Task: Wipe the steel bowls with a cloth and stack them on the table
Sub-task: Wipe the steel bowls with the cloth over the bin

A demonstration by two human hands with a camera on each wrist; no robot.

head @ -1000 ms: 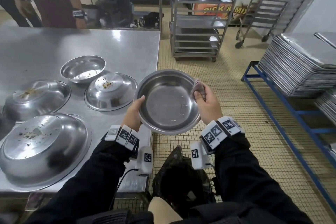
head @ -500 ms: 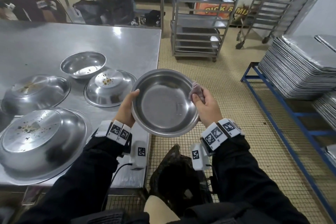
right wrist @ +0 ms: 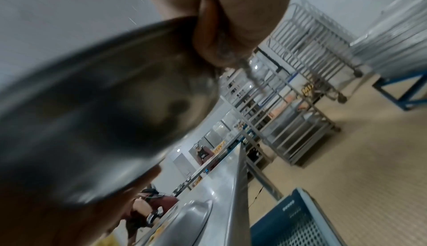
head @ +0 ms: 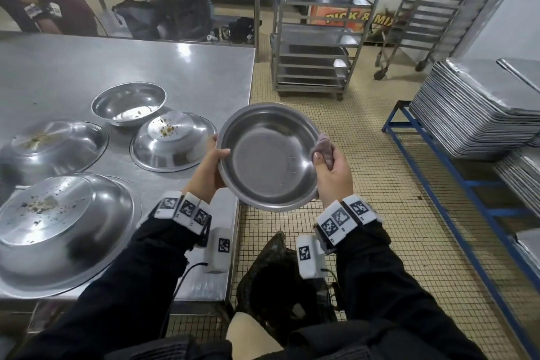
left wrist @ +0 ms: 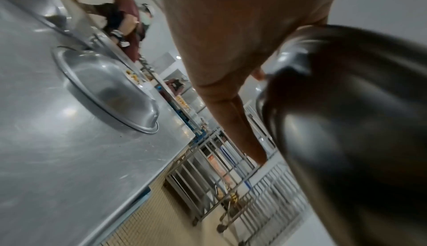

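Observation:
I hold a clean steel bowl point(head: 267, 158) in the air, just off the table's right edge, its inside facing me. My left hand point(head: 211, 165) grips its left rim, thumb inside. My right hand point(head: 331, 168) pinches a small pinkish cloth point(head: 324, 145) against the right rim. In the wrist views the bowl point(left wrist: 351, 122) point(right wrist: 97, 114) is a blurred dark curve. On the steel table point(head: 187, 73) sit an upright bowl with crumbs point(head: 129, 103) and three upturned bowls with food specks: one medium point(head: 172, 140), one at the left point(head: 54, 147), one large in front point(head: 62, 228).
Another person point(head: 49, 6) stands at the table's far left corner. A wheeled steel rack point(head: 318, 38) and a second rack point(head: 423, 9) stand behind. Stacked steel trays point(head: 479, 108) lie on a blue frame to the right. A dark bag point(head: 280, 278) sits on the tiled floor by my legs.
The bowl has shifted slightly left toward the table edge and tilted a little. My right hand with the cloth stays on the right rim.

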